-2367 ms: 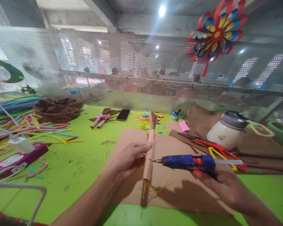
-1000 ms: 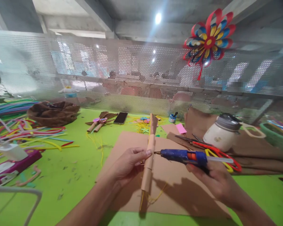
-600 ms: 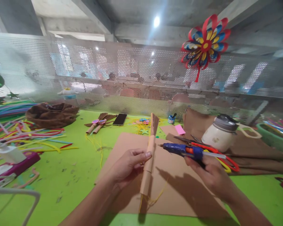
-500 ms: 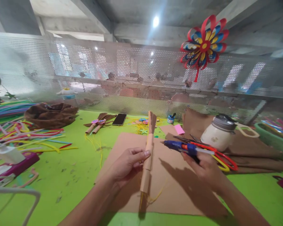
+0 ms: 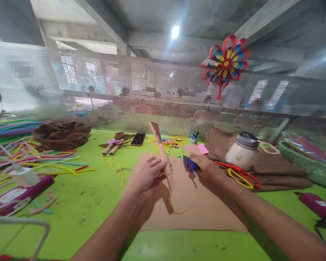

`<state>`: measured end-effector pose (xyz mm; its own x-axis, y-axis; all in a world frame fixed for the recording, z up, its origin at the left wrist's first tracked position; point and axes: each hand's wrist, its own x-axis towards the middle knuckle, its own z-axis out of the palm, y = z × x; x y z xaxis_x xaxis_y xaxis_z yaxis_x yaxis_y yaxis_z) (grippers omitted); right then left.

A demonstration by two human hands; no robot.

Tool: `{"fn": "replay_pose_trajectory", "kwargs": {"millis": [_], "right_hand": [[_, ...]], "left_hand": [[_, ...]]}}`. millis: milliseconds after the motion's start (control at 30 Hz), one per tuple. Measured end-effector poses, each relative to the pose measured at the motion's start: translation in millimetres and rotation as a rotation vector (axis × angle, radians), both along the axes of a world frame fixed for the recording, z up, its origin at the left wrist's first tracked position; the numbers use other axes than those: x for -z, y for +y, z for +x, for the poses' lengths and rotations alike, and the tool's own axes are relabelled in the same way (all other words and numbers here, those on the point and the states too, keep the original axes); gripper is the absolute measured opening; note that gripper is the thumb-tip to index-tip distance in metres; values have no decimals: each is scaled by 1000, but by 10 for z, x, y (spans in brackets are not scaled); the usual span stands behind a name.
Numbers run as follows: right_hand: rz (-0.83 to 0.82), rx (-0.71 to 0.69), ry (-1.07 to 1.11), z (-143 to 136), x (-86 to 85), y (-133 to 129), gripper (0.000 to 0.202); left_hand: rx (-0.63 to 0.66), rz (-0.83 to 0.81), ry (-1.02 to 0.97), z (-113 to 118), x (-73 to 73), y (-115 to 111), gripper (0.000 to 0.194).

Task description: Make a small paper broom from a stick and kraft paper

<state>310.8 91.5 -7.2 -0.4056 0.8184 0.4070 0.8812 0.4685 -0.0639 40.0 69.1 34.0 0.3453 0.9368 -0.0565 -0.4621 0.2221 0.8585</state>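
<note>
My left hand (image 5: 146, 178) pinches a rolled brown paper tube (image 5: 168, 170) between thumb and fingers. The tube tilts, its pleated fan end up and away from me, and a yellow string (image 5: 181, 212) trails from its lower end. To its right, my right hand (image 5: 209, 167) is on a blue hot glue gun (image 5: 190, 165), whose nozzle points away over the brown paper sheet (image 5: 206, 214). The grip is partly hidden by the hand. Scissors with red and yellow handles (image 5: 240, 178) lie just right of that hand.
Two similar paper pieces (image 5: 115, 145) and a phone (image 5: 138, 139) lie at the back. Brown cloth (image 5: 282, 168) and a lidded cup (image 5: 240, 150) are on the right. Colourful pipe cleaners (image 5: 57, 159) and a purple power strip (image 5: 21, 194) are left. A perforated partition (image 5: 157, 79) stands behind.
My right hand has moved left and forward with the glue gun, lowering it towards the sheet. The paper tube now leans to the left at its top. The view has shifted slightly.
</note>
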Motion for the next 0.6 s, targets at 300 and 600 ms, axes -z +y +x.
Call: {"fn": "replay_pose_trajectory", "kwargs": {"millis": [300,600], "right_hand": [[-32,-15,307,-353,-512,-453,21],[-368,-48,836,-1232,-542,-935,26]], "left_hand": [[56,87,-112,-3,-66,-83,18],[-11,133,-168,59,-82,-169,15]]}}
